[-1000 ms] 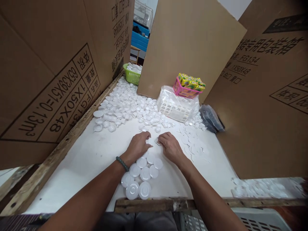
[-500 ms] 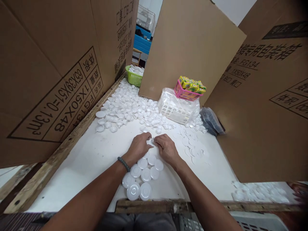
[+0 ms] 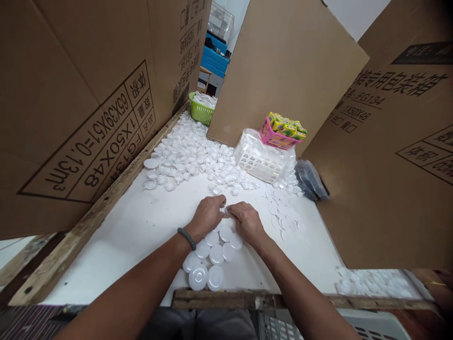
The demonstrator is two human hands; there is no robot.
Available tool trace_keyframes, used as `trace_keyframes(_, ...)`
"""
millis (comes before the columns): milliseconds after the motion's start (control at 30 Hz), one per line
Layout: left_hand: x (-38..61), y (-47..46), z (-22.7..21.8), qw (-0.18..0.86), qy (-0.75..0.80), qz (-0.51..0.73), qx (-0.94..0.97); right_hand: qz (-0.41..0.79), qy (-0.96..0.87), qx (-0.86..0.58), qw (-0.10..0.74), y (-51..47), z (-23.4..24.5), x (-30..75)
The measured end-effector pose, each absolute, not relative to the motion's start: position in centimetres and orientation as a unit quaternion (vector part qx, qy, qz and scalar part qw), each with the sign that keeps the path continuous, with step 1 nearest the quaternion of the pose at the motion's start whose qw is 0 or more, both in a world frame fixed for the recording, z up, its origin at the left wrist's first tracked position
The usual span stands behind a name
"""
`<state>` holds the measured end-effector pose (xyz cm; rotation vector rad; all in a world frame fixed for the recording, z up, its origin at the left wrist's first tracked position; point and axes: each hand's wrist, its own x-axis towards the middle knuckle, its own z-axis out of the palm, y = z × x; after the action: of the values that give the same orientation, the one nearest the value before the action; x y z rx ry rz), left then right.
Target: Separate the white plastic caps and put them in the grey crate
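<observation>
My left hand [image 3: 208, 215], with a dark braided bracelet at its wrist, is closed with thumb and fingers on a small white plastic piece [image 3: 225, 210]. From the other side my right hand [image 3: 248, 222] pinches the same piece, mostly hidden between the fingertips. It looks like one of the round white plastic lids [image 3: 216, 254] that lie in a loose cluster just below my hands, towards the table's front edge. Thin white discs [image 3: 283, 212] are scattered flat to the right of my right hand.
Behind my hands spreads a big pile of white plastic pieces [image 3: 191, 151]. A pink basket of yellow packets [image 3: 278, 138] rests on a plastic-wrapped bundle [image 3: 262, 160]. A green basket [image 3: 201, 112] stands at the back. Large cardboard sheets [image 3: 283, 66] wall the white table [image 3: 134, 241].
The view has shifted slightly. My hands stay together at the same spot, their fingers closer around the white piece, so less of it shows.
</observation>
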<state>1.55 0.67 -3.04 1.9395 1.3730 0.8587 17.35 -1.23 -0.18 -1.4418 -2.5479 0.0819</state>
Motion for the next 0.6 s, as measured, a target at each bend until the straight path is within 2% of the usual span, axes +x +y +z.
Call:
trace_keyframes(67,1.3,0.7,-3.1,0.317,0.509,0.327,0.731,0.036,-0.867,-0.486,0.098,-1.2,0.1,17.1)
trace_keyframes(133,1.0,0.8,-3.1,0.341,0.5,0.327,0.726,0.077,-0.857,-0.494,0.129,-1.0,0.2,17.0)
trace_keyframes(300,0.4,1.1,-2.8,0.439,0.456,0.353,0.689,0.357,-0.683,-0.567,0.292,-0.6,-0.5,17.5)
trace_keyframes(400,0.4,1.4,-2.6,0.485,0.462,0.365,0.647,0.459,-0.608,-0.554,0.335,-0.7,-1.0,17.7)
trace_keyframes(467,0.5,1.5,-2.6,0.505,0.478,0.364,0.619,0.439,-0.631,-0.544,0.335,-1.0,-1.1,17.8)
trace_keyframes(600,0.6,1.6,-2.7,0.535,0.499,0.362,0.578,0.28,-0.766,-0.506,0.281,-1.6,-1.0,18.0)
